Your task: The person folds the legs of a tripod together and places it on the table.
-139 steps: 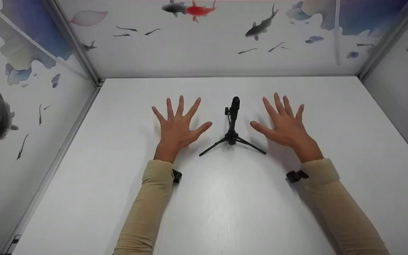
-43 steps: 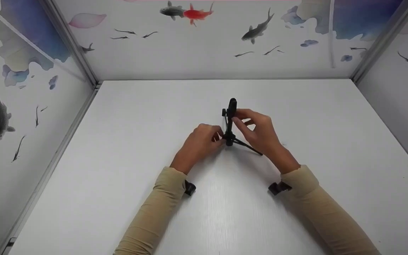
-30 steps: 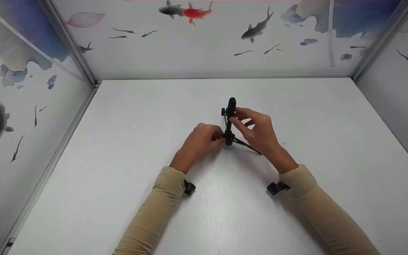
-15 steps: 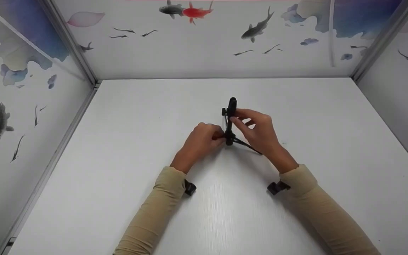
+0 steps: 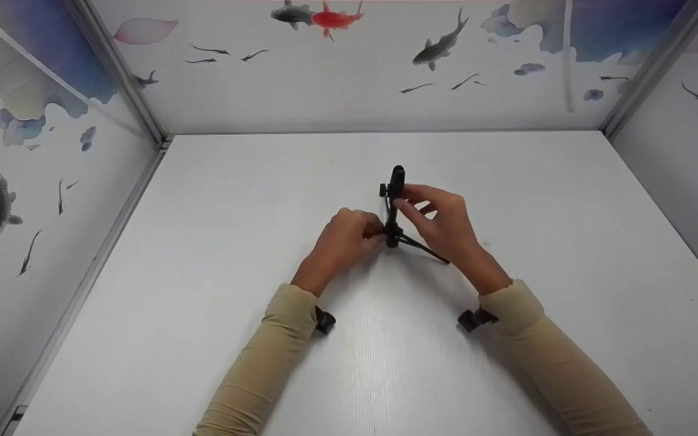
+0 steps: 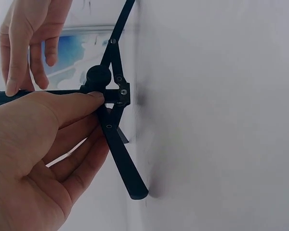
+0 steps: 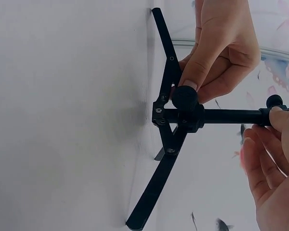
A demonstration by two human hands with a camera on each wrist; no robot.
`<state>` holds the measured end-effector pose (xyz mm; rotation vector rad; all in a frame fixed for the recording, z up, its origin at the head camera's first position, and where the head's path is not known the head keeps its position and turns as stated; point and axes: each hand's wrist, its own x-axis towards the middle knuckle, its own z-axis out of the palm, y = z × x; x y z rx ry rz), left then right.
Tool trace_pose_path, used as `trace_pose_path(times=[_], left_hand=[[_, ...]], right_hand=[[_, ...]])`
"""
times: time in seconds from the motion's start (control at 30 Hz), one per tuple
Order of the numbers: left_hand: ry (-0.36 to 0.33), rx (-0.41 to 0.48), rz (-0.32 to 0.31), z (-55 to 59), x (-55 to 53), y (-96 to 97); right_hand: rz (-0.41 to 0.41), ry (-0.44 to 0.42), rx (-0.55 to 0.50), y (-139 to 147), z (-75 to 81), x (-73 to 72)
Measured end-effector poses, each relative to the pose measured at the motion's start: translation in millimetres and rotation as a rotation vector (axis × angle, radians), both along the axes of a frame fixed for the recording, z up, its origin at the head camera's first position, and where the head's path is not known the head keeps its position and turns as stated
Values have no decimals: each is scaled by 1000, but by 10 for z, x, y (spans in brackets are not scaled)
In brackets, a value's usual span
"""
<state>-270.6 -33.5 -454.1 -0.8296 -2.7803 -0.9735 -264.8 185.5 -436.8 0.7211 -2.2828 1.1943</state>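
Observation:
A small black tripod [image 5: 392,233] stands upright on the white table, its legs spread. In the head view my left hand [image 5: 340,242] is at its left, thumb and fingers pinching the tripod low down at the leg hub. The right wrist view shows that thumb against a ribbed round knob [image 7: 185,97] on the hub. My right hand [image 5: 443,221] comes from the other side and pinches the upper part of the centre column with thumb and fingers. A smaller knob [image 7: 274,101] sits near the column's upper end. My left hand hides one leg in the head view.
The white table [image 5: 379,363] is bounded by printed panels with fish [image 5: 440,48] at the back and sides. Metal frame posts [image 5: 128,72] stand at the corners. Black wrist cameras [image 5: 325,321] sit below both sleeves.
Both hands lay spread on either side of the tripod at first. They have since moved inward and taken hold of it. Over the last second they have barely moved.

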Motion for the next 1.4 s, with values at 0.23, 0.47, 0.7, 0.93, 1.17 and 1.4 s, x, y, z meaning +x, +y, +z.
trace_pose_path(times=[0.23, 0.47, 0.7, 0.93, 1.17, 1.4], left_hand=[[3, 12, -7, 13, 3, 9], [24, 16, -2, 18, -1, 23], [15, 17, 7, 29, 6, 27], [27, 4, 25, 33, 30, 21], [40, 3, 37, 20, 43, 21], [40, 31, 33, 18, 44, 19]], right_hand=[[-5, -14, 7, 11, 5, 5], [-10, -4, 11, 10, 22, 6], [-5, -11, 16, 11, 39, 10], [2, -22, 16, 2, 42, 14], [8, -26, 16, 5, 28, 10], [13, -19, 25, 19, 16, 6]])
